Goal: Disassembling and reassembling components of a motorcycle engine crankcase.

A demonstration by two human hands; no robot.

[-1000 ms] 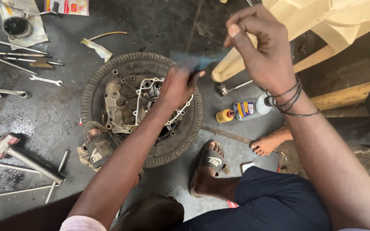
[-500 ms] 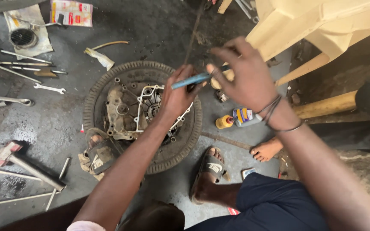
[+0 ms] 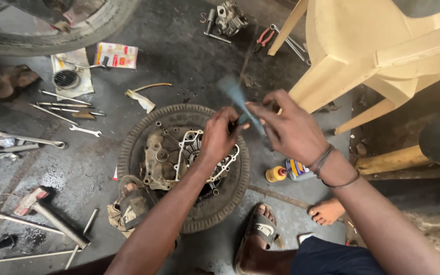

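Blue, blurred tool (image 3: pixel 238 104) sits pinched between both hands: left hand (image 3: pixel 220 136) clenched on its lower end, right hand (image 3: pixel 290 130) grasping beside it, above the opened engine casing (image 3: pixel 179 158) inside the tyre (image 3: pixel 128 158). Spanners (image 3: pixel 85 131) lie at nine o'clock; reassembly looks unfinished.

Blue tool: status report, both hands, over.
Left hand and right hand both gripping blurred blue tool. Engine casing in tyre below. Nothing between.
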